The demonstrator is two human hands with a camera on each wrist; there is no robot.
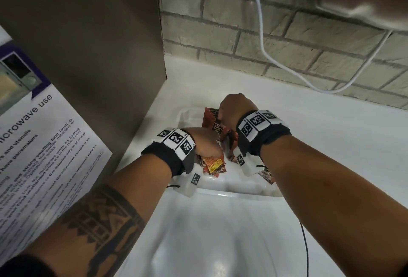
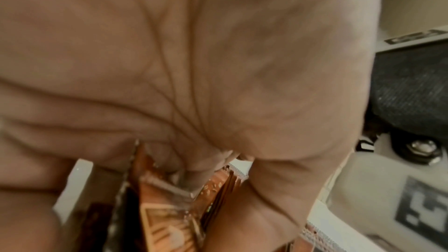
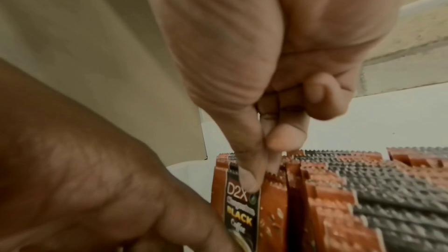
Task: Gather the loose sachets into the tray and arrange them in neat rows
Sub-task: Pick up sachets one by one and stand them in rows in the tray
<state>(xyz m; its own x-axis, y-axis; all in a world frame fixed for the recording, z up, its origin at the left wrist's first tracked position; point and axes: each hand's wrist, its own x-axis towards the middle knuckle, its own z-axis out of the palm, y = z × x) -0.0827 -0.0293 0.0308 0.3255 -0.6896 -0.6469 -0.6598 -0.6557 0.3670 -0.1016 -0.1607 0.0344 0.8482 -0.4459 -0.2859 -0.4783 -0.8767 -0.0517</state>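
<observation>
Nearest me, the left hand (image 1: 204, 142) is down in the front of the white tray (image 1: 220, 185), fingers curled round a small bunch of orange sachets (image 1: 213, 165); its wrist view shows their crimped edges pressed into the palm. Just beyond, the right hand (image 1: 235, 111) pinches the top of one upright black coffee sachet (image 3: 242, 206), thumb and forefinger closed on its serrated edge, at the end of a packed row of sachets (image 3: 339, 189) standing on edge. The arranging step seems to be under way. Next, I'd guess, that sachet needs seating flush against its neighbours, then the left hand's bunch fed in alongside.
</observation>
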